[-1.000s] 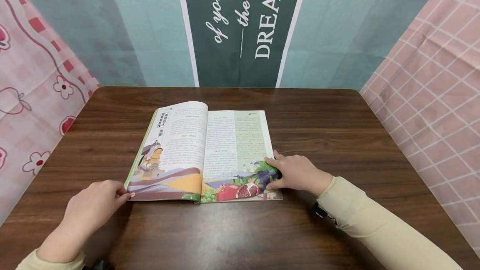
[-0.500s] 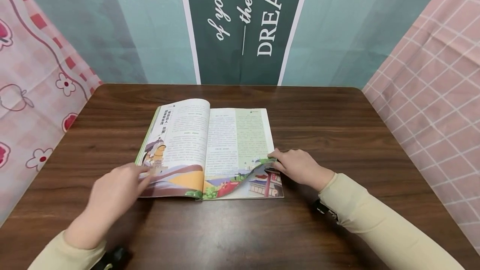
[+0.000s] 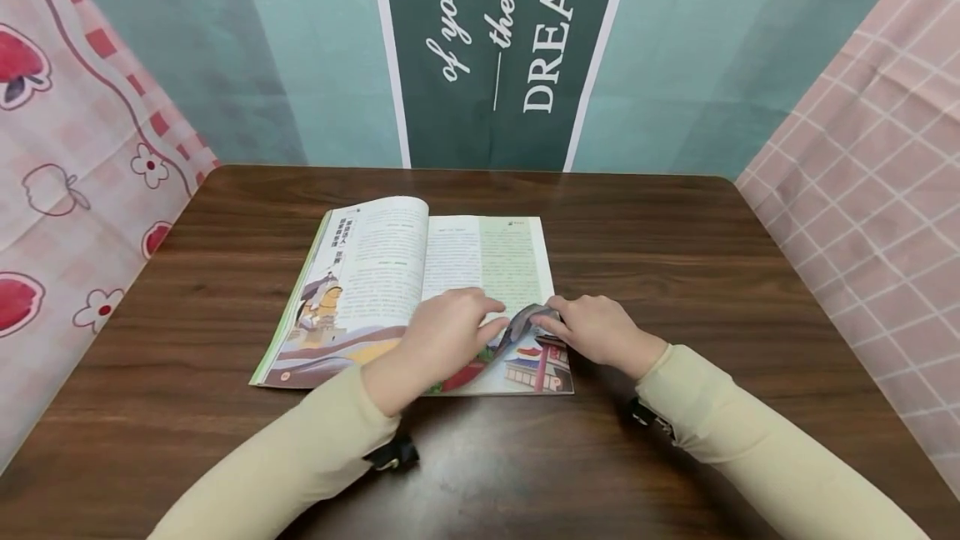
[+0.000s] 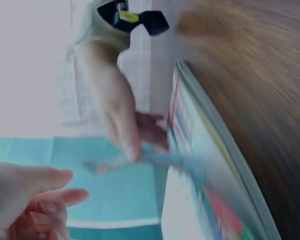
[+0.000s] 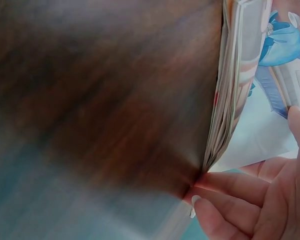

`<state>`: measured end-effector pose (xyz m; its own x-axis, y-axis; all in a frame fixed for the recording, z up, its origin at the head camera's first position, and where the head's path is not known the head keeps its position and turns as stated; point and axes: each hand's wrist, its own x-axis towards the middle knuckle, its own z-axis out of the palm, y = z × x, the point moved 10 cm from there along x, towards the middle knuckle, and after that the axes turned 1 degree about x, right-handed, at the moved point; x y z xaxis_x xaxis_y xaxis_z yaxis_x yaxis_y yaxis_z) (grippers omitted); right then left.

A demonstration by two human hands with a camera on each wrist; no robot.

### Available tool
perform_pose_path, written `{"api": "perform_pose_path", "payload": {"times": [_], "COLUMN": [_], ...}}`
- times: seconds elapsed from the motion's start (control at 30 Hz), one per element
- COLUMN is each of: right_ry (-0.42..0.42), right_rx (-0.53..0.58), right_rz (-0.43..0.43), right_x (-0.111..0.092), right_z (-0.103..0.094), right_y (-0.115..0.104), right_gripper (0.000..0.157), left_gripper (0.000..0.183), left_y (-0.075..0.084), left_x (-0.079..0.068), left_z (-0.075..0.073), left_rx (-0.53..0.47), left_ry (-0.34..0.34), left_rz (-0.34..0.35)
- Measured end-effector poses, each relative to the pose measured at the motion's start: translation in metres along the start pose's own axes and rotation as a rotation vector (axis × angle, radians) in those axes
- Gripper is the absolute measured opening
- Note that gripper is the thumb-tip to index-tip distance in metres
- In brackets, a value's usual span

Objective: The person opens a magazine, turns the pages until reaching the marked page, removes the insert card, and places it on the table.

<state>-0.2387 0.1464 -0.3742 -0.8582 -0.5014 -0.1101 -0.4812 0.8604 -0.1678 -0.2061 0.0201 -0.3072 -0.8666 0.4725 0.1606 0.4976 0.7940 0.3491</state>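
Note:
An open magazine [image 3: 371, 273] lies on the wooden table, its left page bowed up near the spine. My right hand [image 3: 600, 330] is at its right edge and pinches a page [image 3: 522, 323] between thumb and fingers. That page's lower corner is curled up, baring a picture of a red and grey building beneath. In the right wrist view the fingers [image 5: 240, 187] reach under the stacked page edges. My left hand [image 3: 442, 330] hovers over the right page, thumb and forefinger pointing at the lifted corner. The left wrist view shows a gap between those fingertips [image 4: 65, 175] and the page.
The dark wooden table [image 3: 660, 248] extends around the magazine. A teal cloth [image 3: 315, 48] with a dark lettered panel hangs behind it. Pink patterned cloths stand at the left [image 3: 97, 215] and right [image 3: 862, 165]. Each wrist wears a black strap [image 3: 393, 452].
My left hand has left the magazine's lower left corner and moved right, across to the right page. My right hand has lifted the page's lower right corner and curled it up.

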Motion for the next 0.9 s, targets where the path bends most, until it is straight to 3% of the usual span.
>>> {"api": "perform_pose_path", "payload": {"times": [0.13, 0.3, 0.43, 0.53, 0.63, 0.9], "right_ry": [0.003, 0.024, -0.043, -0.087, -0.084, -0.121], "right_rx": [-0.008, -0.003, 0.016, 0.039, 0.046, 0.022], "right_rz": [-0.004, 0.001, 0.027, 0.042, 0.021, -0.068], "right_x": [-0.001, -0.003, -0.005, -0.007, -0.008, -0.013], "right_z": [0.001, -0.004, 0.003, 0.008, 0.007, 0.009], "right_y": [-0.001, 0.000, 0.005, 0.008, 0.009, 0.005], "right_gripper": [0.043, 0.043, 0.065, 0.083, 0.091, 0.093], "left_gripper": [0.024, 0.019, 0.015, 0.013, 0.012, 0.011], "left_y": [0.013, 0.019, 0.013, 0.002, -0.016, -0.078], "left_x": [0.016, 0.025, 0.024, 0.017, 0.006, -0.036], "left_z": [0.013, 0.019, 0.015, 0.007, -0.001, -0.020], "left_rx": [0.002, 0.000, 0.008, 0.006, 0.003, -0.013], "left_ry": [-0.023, -0.009, 0.036, 0.078, 0.097, 0.036], "left_rz": [-0.009, -0.015, -0.034, -0.062, -0.103, -0.246]}}
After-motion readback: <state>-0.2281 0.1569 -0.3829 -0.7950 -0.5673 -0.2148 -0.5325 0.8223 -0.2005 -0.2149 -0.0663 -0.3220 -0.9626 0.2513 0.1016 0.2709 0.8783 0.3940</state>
